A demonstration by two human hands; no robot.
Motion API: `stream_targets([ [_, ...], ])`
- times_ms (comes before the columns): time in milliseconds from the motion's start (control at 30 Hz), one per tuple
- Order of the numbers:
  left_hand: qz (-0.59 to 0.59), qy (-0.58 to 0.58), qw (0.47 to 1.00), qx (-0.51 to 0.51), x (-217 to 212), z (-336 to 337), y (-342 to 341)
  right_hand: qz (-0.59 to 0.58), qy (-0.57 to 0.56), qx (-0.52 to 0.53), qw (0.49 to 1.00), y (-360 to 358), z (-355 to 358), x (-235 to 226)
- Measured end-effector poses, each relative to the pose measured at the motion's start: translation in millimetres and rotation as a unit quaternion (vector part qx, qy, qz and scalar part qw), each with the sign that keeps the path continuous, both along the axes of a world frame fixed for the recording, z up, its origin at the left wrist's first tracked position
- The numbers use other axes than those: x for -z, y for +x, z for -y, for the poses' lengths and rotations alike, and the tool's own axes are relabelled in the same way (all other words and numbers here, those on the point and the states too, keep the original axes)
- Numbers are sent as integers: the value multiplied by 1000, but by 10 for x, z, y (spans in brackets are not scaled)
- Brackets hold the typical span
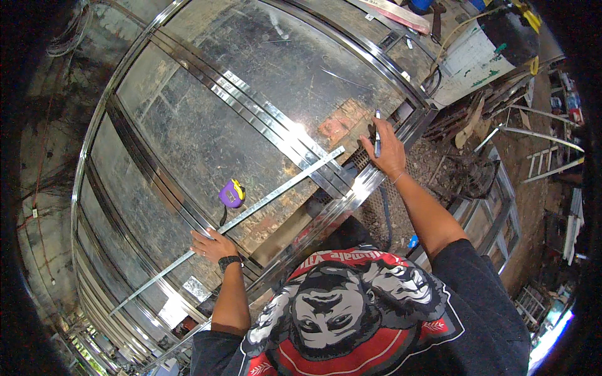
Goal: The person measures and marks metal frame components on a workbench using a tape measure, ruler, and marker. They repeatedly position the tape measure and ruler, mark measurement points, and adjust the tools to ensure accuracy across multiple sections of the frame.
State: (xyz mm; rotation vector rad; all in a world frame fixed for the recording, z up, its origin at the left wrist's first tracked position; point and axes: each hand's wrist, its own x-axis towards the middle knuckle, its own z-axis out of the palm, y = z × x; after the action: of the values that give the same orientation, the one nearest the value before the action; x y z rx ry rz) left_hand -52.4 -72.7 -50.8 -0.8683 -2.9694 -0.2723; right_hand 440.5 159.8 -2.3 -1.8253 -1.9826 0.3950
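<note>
A long thin metal bar (269,198) lies aslant across a shiny metal frame (370,178) on the worn worktable. My left hand (213,245), with a dark watch at the wrist, rests on the bar, fingers stretched out and apart. Near the bar's far right end, my right hand (389,151) holds a blue-and-white pen (377,139) upright between its fingers, over the frame's right edge. Beside the bar, a purple and yellow tape measure (232,195) sits on the tabletop (276,81).
Paired metal strips (263,116) cross the frame. Scrap wood (470,119) and a white-and-black container (489,62) stand at the right. A metal ladder-like frame (542,160) lies farther right, and another metal frame (501,219) lies on the floor.
</note>
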Motion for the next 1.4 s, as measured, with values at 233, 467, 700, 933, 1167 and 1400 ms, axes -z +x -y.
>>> stream_targets([
  [233, -12, -5, 1000, -5, 70, 21, -27, 4, -11, 11, 1000, -18, -1, -17],
  [467, -14, -2, 1000, -1, 82, 34, -34, 3, -3, 8, 1000, -20, -5, -21],
  [700, -6, 3, 1000, 0, 76, 31, -32, -1, 6, 6, 1000, -12, -8, -1],
  [933, -3, 1, 1000, 1, 72, 35, -45, -3, 18, 4, 1000, -8, -6, 4],
  [1167, 15, -2, 1000, -7, -14, -3, 13, -2, 16, 8, 1000, -5, 1, 14],
  [1400, 1, -2, 1000, -3, 1, 3, 9, 5, 3, 11, 1000, -18, 1, -18],
])
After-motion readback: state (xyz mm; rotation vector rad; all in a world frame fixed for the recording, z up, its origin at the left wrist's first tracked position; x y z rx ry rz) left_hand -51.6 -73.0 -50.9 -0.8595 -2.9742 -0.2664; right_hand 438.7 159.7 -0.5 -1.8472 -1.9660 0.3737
